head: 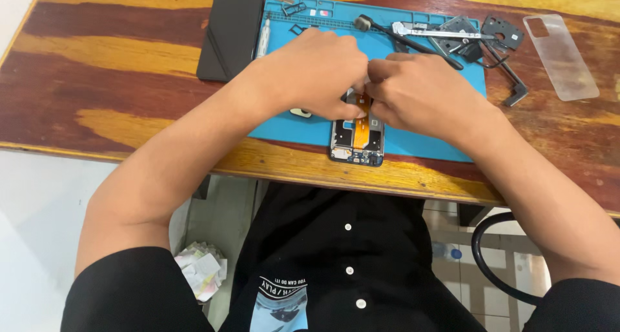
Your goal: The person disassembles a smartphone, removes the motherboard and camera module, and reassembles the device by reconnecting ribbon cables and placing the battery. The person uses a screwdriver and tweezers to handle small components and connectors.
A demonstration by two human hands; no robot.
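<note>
Left hand [320, 73] and right hand [420, 90] pinch together over an opened black phone frame with orange flex cable [357, 138] at frame centre, hiding its upper half; a black slab-shaped phone [231, 33] lies upper left, a clear plastic phone case [560, 57] upper right, on the blue rubber work mat [420, 148].

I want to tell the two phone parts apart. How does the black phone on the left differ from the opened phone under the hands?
The black phone shows a plain dark face; the opened phone shows orange and metal insides. The black phone lies untouched on bare wood, while the opened phone lies on the blue mat under both hands. Both lie flat.
</note>
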